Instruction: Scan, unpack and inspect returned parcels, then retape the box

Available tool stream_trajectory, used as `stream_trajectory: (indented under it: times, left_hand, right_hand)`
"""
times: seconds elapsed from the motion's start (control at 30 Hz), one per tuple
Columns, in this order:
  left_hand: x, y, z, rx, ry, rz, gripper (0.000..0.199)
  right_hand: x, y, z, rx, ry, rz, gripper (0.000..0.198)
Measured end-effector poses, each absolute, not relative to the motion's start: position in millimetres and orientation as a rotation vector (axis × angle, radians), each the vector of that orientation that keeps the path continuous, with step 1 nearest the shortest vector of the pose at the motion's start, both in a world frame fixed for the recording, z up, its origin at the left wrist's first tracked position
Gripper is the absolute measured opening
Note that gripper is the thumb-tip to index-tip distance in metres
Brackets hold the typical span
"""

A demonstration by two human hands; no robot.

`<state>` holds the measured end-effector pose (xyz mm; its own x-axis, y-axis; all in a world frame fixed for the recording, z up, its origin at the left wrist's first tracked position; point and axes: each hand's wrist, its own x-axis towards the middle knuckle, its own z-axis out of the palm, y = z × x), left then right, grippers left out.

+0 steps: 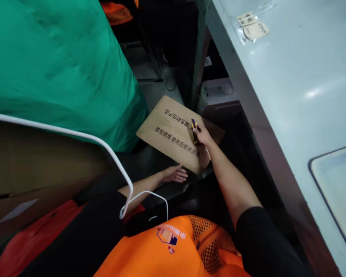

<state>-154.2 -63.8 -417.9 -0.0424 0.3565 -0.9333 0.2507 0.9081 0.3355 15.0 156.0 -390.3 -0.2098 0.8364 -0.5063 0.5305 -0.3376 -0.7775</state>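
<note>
Yellow-and-black utility knife (195, 134): is being gripped by the right hand (202, 135), fingers curled around it, over printed cardboard (168, 134). Left hand (174, 174): is being held near the cardboard's edge, fingers loosely extended. Cardboard: is being flanked by green fabric (66, 69) and a pale-topped table (291, 84).

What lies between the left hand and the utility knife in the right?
In the head view, a stretch of the cardboard, carrying part of a row of dark printed characters, lies between the left hand and the utility knife.
</note>
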Motion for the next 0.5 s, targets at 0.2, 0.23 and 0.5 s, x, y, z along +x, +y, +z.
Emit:
stream_trajectory:
  times: [0.2, 0.23, 0.5]
  left_hand:
    - [-201.1, 58.4, -390.4, 0.700, 1.734, 0.357, 0.051]
    - [-215.2, 76.3, -393.3, 0.733, 1.840, 0.412, 0.062]
    - [-205.5, 81.9, -468.9, 1.004, 2.631, 0.316, 0.095]
  right_hand:
    - [131.6, 117.9, -383.0, -2.176, -1.375, 1.332, 0.042]
    - [148.1, 106.8, -386.7, -2.233, -1.327, 1.315, 0.044]
    - [187.0, 94.7, -404.8, -2.436, -1.138, 1.156, 0.042]
